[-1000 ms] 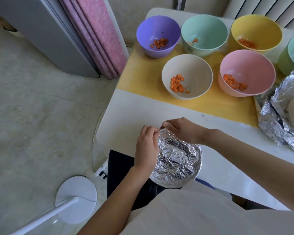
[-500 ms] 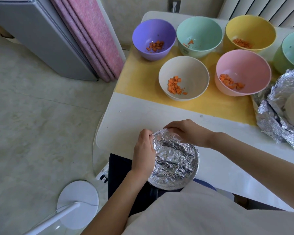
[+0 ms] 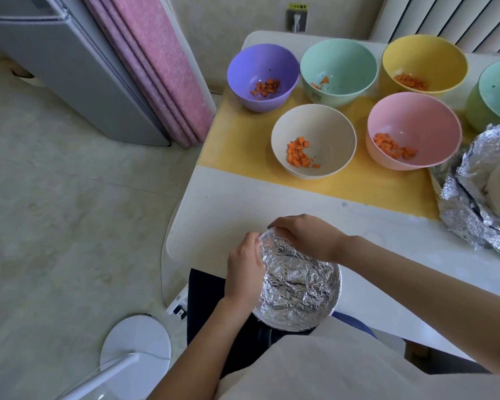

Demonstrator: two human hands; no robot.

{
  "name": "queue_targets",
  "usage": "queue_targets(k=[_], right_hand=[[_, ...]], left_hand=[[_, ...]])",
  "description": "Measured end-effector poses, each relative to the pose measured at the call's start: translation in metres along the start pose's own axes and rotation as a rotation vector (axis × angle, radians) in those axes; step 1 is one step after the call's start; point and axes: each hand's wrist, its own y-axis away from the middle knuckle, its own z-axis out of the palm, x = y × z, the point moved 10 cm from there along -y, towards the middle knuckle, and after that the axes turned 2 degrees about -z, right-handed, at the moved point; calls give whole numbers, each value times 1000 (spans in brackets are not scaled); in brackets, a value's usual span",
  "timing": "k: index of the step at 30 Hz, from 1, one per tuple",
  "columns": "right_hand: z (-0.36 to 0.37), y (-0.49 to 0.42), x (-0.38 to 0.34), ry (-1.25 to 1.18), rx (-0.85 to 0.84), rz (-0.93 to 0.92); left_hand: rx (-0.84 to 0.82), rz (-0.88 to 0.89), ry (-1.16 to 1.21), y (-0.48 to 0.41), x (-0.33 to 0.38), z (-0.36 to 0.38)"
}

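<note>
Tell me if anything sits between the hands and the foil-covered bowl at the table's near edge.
Nothing visible does. The left hand grips the foil-covered bowl at its left rim, and the right hand curls over its far rim. The carrot bowls stand farther back on the yellow mat, apart from it.

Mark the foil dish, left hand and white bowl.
foil dish [image 3: 298,287], head view, middle of the crinkled foil.
left hand [image 3: 243,269], head view, back of the hand.
white bowl [image 3: 332,134], head view, bare inner wall.

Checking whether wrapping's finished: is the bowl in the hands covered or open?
Covered. Crumpled foil spans its whole top, rim to rim; the left hand and right hand grip its far edge.
</note>
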Motion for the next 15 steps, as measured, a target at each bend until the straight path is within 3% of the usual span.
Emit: queue_targets(k=[7,15], right_hand=[[4,-9,-2,55,-38,-7],[8,-7,0,-92,-106,24]], left_hand=[[-8,-45,-7,0,-6,1],[-33,-43,-27,3,-3,2]])
